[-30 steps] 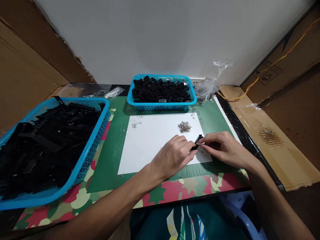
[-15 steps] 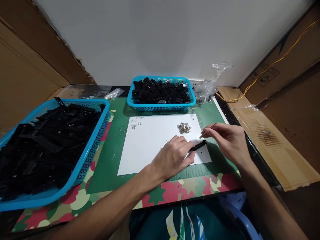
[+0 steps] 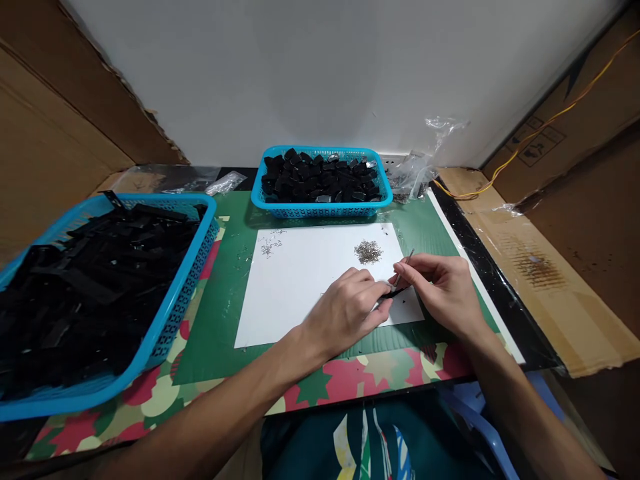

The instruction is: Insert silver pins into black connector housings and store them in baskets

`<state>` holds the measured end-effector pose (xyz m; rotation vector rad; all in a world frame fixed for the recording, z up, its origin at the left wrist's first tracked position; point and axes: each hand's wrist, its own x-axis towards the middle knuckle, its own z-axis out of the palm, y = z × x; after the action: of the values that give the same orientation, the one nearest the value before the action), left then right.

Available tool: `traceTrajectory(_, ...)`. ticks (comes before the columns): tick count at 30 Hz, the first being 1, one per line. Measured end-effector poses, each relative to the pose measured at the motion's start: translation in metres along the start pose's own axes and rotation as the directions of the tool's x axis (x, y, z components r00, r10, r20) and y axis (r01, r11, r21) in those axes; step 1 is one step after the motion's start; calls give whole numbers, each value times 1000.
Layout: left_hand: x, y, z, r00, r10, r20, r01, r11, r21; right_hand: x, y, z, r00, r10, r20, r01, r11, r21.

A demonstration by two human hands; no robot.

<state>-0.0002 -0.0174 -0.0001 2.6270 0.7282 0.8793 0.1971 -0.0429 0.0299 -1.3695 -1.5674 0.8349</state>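
So left hand (image 3: 353, 303)'s pinching a part (image 3: 396, 293), right hand (image 3: 444, 288)'s gripping a tool (image 3: 411, 255) at its 1 o'clock, seemingly working it, needing steady aim.

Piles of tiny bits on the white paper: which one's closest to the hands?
The dense brownish pile, right side of the paper. The other pile is greyer, scattered and near the far left corner.

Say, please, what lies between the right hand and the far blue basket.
In the head view, from the right hand outward: a pile of tiny pieces on the white sheet, then green mat.
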Motion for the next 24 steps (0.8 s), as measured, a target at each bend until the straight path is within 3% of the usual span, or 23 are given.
traceTrajectory(5, 0, 0, -1, 999, 24, 26, -24, 1000, -1, -4, -1, 3, 993, -113, -36, 107, 984, -140)
traceTrajectory(12, 2, -1, -1, 1000, 4, 12, -4, 1000, 11, -12, 7, 10, 944, -315, -100, 263, 900, -347)
traceTrajectory(14, 3, 0, -1, 1000, 6, 3, -6, 1000, -9, -14, 8, 9, 950, -292, -108, 241, 910, -336)
traceTrajectory(20, 1, -1, 2, 999, -14, -40, 13, 999, -40, -14, 6, 8, 984, -73, -161, 48, 986, -158)
traceTrajectory(24, -2, -2, 4, 998, -49, -26, 48, 997, -62, -12, 1, 1, 980, -54, -193, 44, 998, -54)
